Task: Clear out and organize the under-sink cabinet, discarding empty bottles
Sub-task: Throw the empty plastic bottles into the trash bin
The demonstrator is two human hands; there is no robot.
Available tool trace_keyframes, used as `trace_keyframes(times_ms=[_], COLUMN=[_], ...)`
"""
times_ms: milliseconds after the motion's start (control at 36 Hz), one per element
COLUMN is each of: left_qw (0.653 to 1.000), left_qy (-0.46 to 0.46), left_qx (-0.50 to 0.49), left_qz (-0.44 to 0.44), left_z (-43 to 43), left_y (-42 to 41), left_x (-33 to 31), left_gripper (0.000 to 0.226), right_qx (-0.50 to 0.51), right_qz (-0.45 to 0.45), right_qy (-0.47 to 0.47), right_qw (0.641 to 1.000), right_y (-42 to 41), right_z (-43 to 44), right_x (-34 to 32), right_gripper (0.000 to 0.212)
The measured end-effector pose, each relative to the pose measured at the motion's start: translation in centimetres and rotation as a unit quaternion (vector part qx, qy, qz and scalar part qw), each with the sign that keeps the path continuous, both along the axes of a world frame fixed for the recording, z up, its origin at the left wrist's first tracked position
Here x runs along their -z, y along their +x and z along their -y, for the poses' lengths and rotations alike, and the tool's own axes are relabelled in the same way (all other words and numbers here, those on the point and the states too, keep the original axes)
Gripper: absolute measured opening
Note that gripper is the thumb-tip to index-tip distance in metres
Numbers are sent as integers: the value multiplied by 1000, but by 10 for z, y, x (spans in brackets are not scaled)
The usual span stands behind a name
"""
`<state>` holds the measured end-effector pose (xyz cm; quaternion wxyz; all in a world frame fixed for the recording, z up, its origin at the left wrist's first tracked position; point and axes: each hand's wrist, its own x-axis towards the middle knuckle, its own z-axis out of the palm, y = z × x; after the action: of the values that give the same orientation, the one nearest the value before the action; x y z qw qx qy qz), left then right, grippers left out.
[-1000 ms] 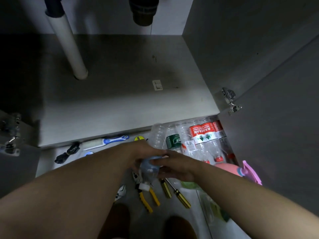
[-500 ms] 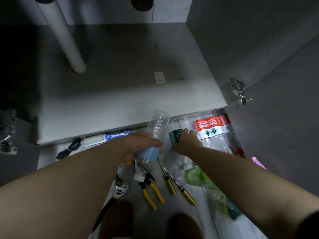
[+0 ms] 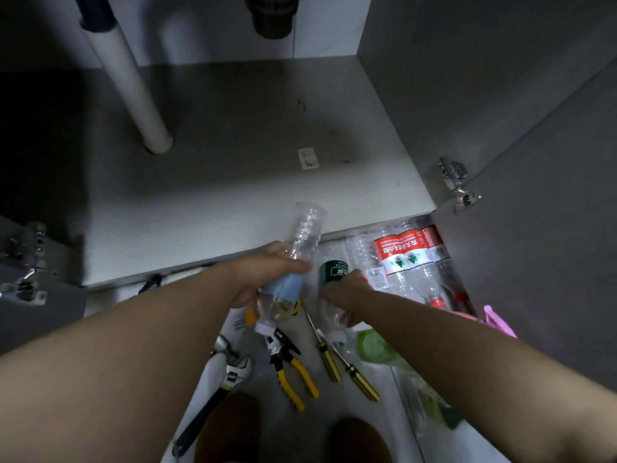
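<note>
The left hand (image 3: pixel 267 277) has its fingers wrapped round a clear plastic bottle with a pale blue label (image 3: pixel 305 228). It holds the bottle over the front edge of the grey cabinet floor (image 3: pixel 233 168), base pointing to 12 o'clock and white cap to 6. At its 3 o'clock, the right hand (image 3: pixel 347 289) curls its fingers over a clear bottle with a dark green label (image 3: pixel 333 270), which sits low (whether it is lifted I cannot tell). Further toward 3 o'clock, clear bottles with red-and-white labels (image 3: pixel 400 252) lie packed side by side. At 6 o'clock of the hands, on the pale room floor (image 3: pixel 261 379), lie yellow-handled pliers (image 3: pixel 293 369), two yellow-and-black screwdrivers (image 3: pixel 330 355) and a black-handled adjustable wrench (image 3: pixel 230 372). A white drain pipe (image 3: pixel 133 85) stands at 11 o'clock inside the cabinet.
</note>
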<state>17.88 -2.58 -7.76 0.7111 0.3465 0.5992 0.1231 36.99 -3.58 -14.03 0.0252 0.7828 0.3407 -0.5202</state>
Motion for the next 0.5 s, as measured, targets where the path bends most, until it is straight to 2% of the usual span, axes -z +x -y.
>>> trace_keyframes(times_ms=[56, 111, 167, 222, 278, 389, 500], left_qw=[1000, 999, 998, 996, 994, 995, 992], left_qy=[21, 37, 55, 69, 75, 81, 82], left_qx=[14, 28, 13, -27, -49, -22, 77], left_qz=[5, 17, 36, 57, 68, 58, 52], left_z=[-3, -6, -8, -8, -2, 24, 59], left_y=[8, 17, 29, 44, 61, 103, 148], left_x=[-19, -43, -68, -93, -118, -162, -197], left_gripper=[55, 67, 67, 63, 64, 69, 49], right_qx=[16, 5, 9, 29, 54, 99, 119], right_qz=[-52, -77, -96, -127, -143, -132, -107], right_qy=[2, 11, 21, 30, 53, 159, 244], right_qw=[998, 997, 995, 991, 987, 973, 956], right_y=[9, 20, 33, 46, 60, 94, 134], right_z=[0, 4, 12, 23, 36, 75, 130], right_x=[-29, -62, -96, -131, -163, -208, -240], right_gripper=[96, 71, 43, 25, 24, 41, 54])
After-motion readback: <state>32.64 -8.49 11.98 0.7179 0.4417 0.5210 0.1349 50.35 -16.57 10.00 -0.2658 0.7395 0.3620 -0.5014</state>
